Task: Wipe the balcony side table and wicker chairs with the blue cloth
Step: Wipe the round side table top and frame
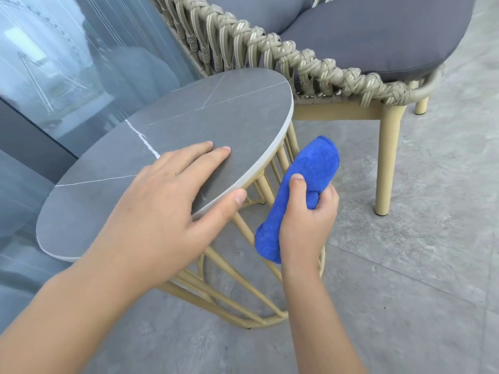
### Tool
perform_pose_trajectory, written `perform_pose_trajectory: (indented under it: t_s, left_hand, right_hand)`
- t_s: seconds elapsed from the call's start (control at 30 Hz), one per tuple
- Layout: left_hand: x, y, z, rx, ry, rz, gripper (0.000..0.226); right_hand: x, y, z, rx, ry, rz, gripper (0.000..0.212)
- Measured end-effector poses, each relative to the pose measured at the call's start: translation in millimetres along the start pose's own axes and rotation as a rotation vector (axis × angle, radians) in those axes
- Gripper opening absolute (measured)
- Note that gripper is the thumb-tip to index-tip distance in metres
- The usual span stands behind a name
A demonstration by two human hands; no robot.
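I have the blue cloth bunched in my right hand, fingers and thumb curled round its middle so that one folded end sticks up toward the far side and the other hangs down near my wrist; that grip is clamped on the cloth, just to the right of the tabletop edge and in front of the tan metal bars of its base, not yet on any surface. My left hand lies flat on the near right part of the tabletop, fingers straight and spread, thumb hooked over the pale rim; that grip is apart and only pressing down. The cloth looks like soft plush microfibre, light and floppy, so I judge it will fold and drag under my palm rather than slide as a pad; I would flatten it and press with the whole hand, not pinch a corner. The round grey stone-look top seems hard and smooth, and likely heavy on a light cage of bars, so steadying it at the rim as I do now makes sense. The wicker chair stands just beyond on the far right, its rope weave knobbly and likely to snag the pile, and its grey cushion soft and yielding.
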State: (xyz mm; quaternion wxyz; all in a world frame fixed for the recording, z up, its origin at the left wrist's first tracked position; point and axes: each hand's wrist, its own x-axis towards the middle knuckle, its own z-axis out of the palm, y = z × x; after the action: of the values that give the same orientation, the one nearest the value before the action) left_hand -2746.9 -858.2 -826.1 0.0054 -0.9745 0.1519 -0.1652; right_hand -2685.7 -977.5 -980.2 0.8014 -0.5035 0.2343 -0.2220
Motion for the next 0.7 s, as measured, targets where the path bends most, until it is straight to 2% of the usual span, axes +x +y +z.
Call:
perform_pose_trajectory:
  t_s: [0.07, 0.17, 0.23, 0.57, 0.7]
  left_hand:
    - [1, 0, 1, -0.008, -0.001, -0.01, 0.073]
    - [0, 1, 5, 0.003, 0.0, -0.001, 0.071]
    - [-1, 1, 6, -0.004, -0.005, -0.001, 0.07]
    - [-3, 0, 6, -0.023, 0.023, 0.009, 0.067]
    - [-4, 0, 8, -0.027, 0.035, 0.01, 0.066]
  right_hand:
    - [1, 15, -5, 0.005, 0.017, 0.065, 0.049]
    - [4, 37, -16, 0.036, 0.037, 0.128, 0.026]
    - [8, 52, -22, 0.049, 0.046, 0.141, 0.02]
    - [17, 129, -61, -0.08, 0.113, 0.358, 0.037]
    - [26, 153, -82, -0.16, 0.076, 0.46, 0.029]
